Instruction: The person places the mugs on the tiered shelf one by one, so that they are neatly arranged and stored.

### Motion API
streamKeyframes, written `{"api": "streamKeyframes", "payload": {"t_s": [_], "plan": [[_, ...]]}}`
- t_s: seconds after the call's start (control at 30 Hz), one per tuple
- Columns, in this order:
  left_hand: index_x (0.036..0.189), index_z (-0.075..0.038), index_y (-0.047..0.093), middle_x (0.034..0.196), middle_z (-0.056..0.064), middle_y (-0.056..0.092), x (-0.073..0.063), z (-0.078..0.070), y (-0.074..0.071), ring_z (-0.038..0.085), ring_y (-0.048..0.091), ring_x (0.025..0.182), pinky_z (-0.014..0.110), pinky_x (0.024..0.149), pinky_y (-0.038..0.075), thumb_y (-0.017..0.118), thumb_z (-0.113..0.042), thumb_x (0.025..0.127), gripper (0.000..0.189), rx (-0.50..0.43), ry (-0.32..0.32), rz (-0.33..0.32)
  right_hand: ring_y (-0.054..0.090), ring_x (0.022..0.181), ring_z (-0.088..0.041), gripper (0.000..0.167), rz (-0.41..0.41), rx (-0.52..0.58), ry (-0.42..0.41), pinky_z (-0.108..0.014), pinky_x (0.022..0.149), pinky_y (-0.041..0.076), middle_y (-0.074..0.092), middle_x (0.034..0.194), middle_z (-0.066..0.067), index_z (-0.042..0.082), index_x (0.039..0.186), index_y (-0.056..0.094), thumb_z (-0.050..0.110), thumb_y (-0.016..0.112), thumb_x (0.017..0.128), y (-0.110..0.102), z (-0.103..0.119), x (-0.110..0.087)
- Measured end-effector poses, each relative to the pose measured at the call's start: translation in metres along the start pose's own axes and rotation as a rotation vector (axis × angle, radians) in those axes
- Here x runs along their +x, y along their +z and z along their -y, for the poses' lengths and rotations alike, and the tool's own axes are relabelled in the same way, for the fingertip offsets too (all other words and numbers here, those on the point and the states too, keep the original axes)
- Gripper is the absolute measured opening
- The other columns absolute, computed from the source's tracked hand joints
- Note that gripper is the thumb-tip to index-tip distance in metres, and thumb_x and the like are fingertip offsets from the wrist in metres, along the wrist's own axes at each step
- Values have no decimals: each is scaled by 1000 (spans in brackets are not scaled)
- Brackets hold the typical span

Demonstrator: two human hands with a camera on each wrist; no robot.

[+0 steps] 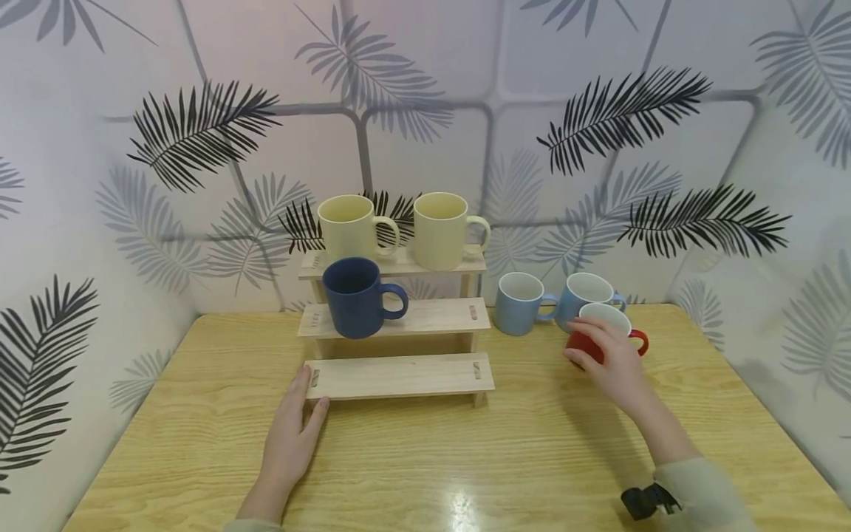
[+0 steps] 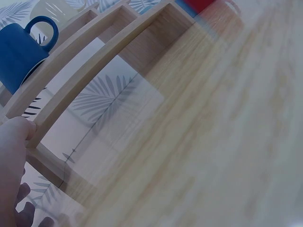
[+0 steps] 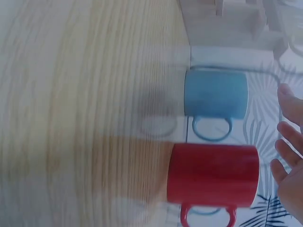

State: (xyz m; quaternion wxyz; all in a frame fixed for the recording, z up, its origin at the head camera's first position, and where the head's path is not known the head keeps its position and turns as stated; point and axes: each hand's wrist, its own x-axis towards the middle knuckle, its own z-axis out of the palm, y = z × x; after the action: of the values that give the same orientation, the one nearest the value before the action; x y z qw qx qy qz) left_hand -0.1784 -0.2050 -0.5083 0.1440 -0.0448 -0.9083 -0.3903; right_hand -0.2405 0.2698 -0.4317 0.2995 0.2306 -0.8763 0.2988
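My left hand point(image 1: 289, 436) rests at the left end of a three-step wooden stand point(image 1: 399, 375), thumb at the lowest step's front edge and fingers along its side. Over a red mug point(image 3: 213, 175) is my right hand point(image 1: 614, 362), its fingers spread near the mug's white rim. The right wrist view shows a gap between those fingertips and the mug. A dark blue mug point(image 1: 355, 299) stands on the middle step, handle to the right. Two cream mugs, one on the left point(image 1: 346, 229) and one on the right point(image 1: 440, 233), occupy the top step.
Two light blue mugs, a nearer one point(image 1: 517, 307) and one partly behind the red mug point(image 1: 578, 295), stand right of the stand near the back edge. Leaf-patterned walls point(image 1: 425, 59) enclose the wooden table point(image 1: 399, 465) behind and at both sides. A black strap point(image 1: 645, 502) is at my right wrist.
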Motion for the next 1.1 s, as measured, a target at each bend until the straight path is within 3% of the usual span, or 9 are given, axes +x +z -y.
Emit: {"api": "streamKeyframes", "payload": {"t_s": [0.07,0.13,0.27,0.33,0.43,0.57,0.83,1.1], "plan": [[153,-10,19,157,14,18,0,0,0,36,19,141,56,111,20,44,-38,102,64,-2,-6,3,51,111,-38,44,-7,-7,13,-35,96,40,60,117,-20,-4,111,65,-3,80,70,-6,-6,-2],[153,-11,18,157,13,18,0,0,0,35,19,142,56,111,19,44,-38,102,64,0,-9,6,52,106,-38,46,-11,-22,35,-36,87,44,59,117,-21,-5,113,64,-4,80,70,-12,-12,-5],[154,-11,18,157,13,17,0,0,0,35,18,142,56,111,20,44,-38,102,64,3,-6,6,52,97,-37,47,2,-28,126,-19,71,44,56,119,-26,-8,117,61,-3,78,74,-23,-26,-11],[154,-11,18,157,13,17,0,1,0,35,18,142,56,112,19,44,-38,102,64,5,-3,5,52,95,-37,47,16,-29,192,-16,64,41,55,121,-27,-8,120,59,0,77,78,-29,-33,-13],[154,-12,18,158,12,17,0,1,1,35,18,142,55,112,20,44,-39,101,65,7,-3,6,49,104,-44,46,26,-16,269,-36,79,49,52,123,-30,-9,123,56,2,74,82,-36,-43,-14],[154,-13,17,158,12,17,1,2,1,35,18,142,56,111,20,43,-40,101,65,5,-11,12,43,114,-51,43,21,-9,295,-67,90,35,51,123,-32,-9,122,56,1,72,83,-42,-55,-14],[154,-12,18,158,11,17,1,2,1,35,18,142,55,112,20,43,-40,101,64,11,-11,6,43,113,-51,38,38,-33,285,-65,88,37,51,122,-33,-10,121,56,1,68,87,-43,-72,-14],[154,-12,17,158,12,17,1,1,0,35,18,142,55,112,20,43,-40,101,65,10,-12,9,45,111,-49,33,106,15,349,-63,87,40,50,122,-33,-10,123,54,4,60,94,-44,-82,-13]]}}
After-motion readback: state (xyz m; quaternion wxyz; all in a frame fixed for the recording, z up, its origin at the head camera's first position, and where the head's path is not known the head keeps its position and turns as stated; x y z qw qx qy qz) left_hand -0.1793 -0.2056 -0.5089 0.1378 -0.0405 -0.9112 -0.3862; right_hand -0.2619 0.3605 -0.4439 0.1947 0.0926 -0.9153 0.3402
